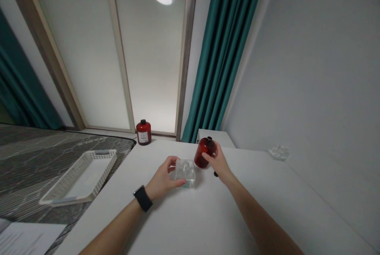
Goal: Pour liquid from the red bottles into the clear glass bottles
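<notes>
The person's forearms run in from the lower edge, over the white table, with some papers at the near left corner. The left wrist wears a watch; its strap could snag or nudge something if that arm swept low.

The left hand is spread about as wide as the clear jar, thumb along the near side and fingers round the left and far sides. Smooth glass could slide out should that hold loosen.

Just beyond, the right hand is curled round the red bottle, thumb in front, other fingers mostly hidden behind. Its neck looks uncapped and leans right; too much tilt would spill any contents, though I cannot tell what is inside or whether the base touches the table. Bottle and jar are close enough to knock and chip.

A black cap lies beside the right wrist, where a careless move could send it rolling.

Farther off, the basket sits left of the table, while a second bottle stands near the far edge, so a bump might topple it.
</notes>
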A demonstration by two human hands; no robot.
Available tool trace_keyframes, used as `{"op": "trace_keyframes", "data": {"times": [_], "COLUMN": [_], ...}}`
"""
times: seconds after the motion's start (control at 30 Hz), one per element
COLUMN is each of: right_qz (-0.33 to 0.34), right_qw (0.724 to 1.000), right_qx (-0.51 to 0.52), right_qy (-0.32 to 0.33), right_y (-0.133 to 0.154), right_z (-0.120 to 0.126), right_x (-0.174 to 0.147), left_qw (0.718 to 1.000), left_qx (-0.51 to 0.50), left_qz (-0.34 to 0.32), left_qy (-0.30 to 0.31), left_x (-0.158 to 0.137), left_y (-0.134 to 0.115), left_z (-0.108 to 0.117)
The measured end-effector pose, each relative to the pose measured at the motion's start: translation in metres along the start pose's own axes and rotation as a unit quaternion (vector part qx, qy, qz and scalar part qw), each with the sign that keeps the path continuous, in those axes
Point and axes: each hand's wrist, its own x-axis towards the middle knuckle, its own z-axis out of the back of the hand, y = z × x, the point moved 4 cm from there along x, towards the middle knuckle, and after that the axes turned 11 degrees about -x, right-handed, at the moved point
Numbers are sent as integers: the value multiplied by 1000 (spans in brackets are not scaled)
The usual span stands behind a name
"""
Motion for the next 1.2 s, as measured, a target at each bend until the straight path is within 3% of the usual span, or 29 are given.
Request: {"op": "trace_keyframes", "data": {"times": [0.3,0.53,0.6,0.7,0.87,1.2], "right_qz": [50,137,167,236,179,99], "right_qw": [994,969,964,944,959,980], "right_qx": [-99,-187,-195,-226,-201,-144], "right_qy": [-13,-83,-63,39,86,100], "right_y": [-26,7,21,35,30,12], "right_z": [-18,3,5,-4,-16,-19], "right_x": [3,-32,-52,-82,-103,-110], "left_qw": [1000,1000,1000,1000,1000,998], "left_qx": [0,1,0,-4,-23,-46], "left_qz": [9,13,13,12,8,11], "left_qy": [-7,-22,-23,-16,0,35], "left_x": [1,1,0,-1,-3,-9], "left_y": [3,-1,-3,-3,1,4], "left_z": [1,1,0,-2,-6,-20]}}
